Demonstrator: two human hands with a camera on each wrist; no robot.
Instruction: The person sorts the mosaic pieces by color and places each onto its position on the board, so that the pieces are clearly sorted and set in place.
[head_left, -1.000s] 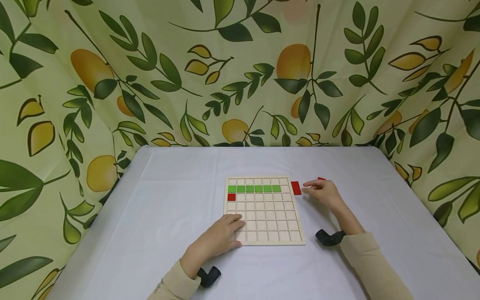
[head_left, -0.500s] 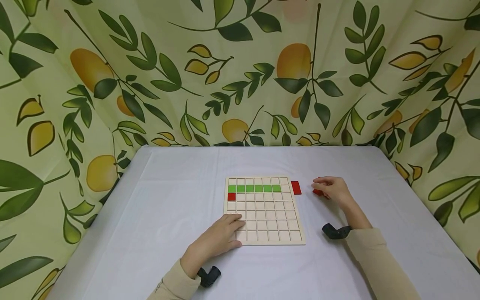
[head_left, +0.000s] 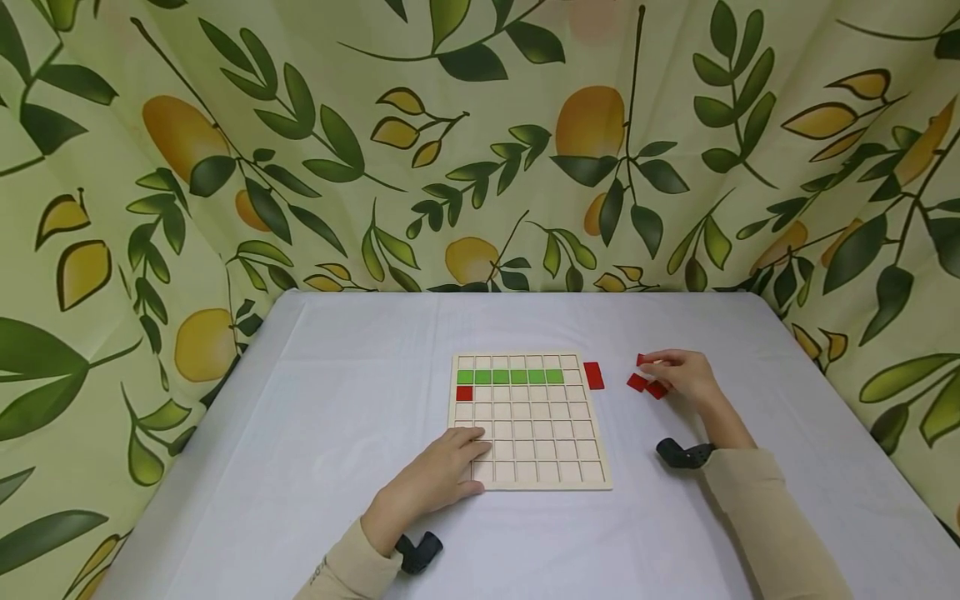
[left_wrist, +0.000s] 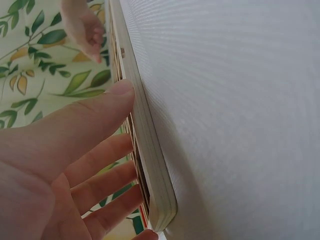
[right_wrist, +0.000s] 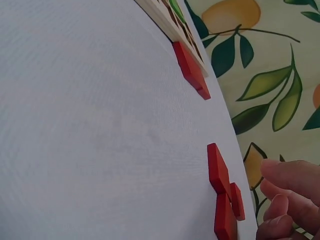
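Leaf-and-lemon cloth hangs behind a pale table. From the head view, the left hand lies flat, fingers straight, on the grid board; the right hand, fingers loosely curled, touches the red tiles right of the board. From the left wrist, straight fingers rest against the board's edge. From the right wrist, curled fingertips sit just beside the tiles; whether they pinch one I cannot tell.

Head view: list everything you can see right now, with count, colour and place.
Wooden grid board: one, pale wood, table centre.
Green square tiles: six, in the board's second row.
Red square tile: one, third row, leftmost cell.
Red oblong tile: one, beside the board's right edge.
Loose red tiles: three showing, by the right hand.
White tablecloth: one.
Leaf-and-fruit curtain: behind.
Left hand: flat on the board's near-left corner.
Right hand: at the loose tiles.
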